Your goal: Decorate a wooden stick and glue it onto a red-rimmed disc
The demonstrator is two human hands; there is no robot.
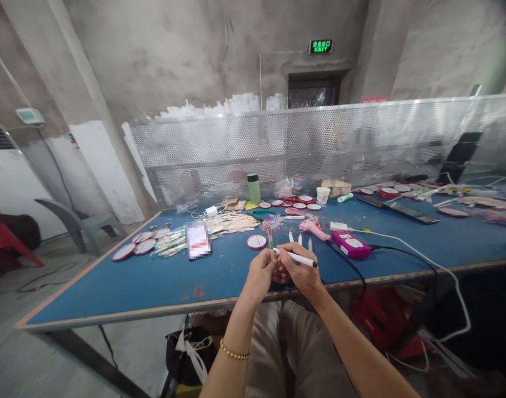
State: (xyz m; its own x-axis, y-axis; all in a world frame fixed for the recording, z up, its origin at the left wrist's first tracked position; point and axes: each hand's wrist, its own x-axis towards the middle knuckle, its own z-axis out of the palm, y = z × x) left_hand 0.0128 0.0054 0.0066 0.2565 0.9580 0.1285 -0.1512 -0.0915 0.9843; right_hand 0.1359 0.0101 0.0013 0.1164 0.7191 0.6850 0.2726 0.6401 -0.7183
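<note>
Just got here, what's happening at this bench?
A seated person's right hand holds a white marker with a dark end against a small, slim stick held upright in the left hand. More white pens lie just beyond, near a pink glue gun and a round, red-rimmed white disc on the blue table.

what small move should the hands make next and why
Probably a short, light stroke of the white pen on the narrow strip: the left hand holds the strip, and the right hand grips the pen, its tip at or very near the strip.
</note>
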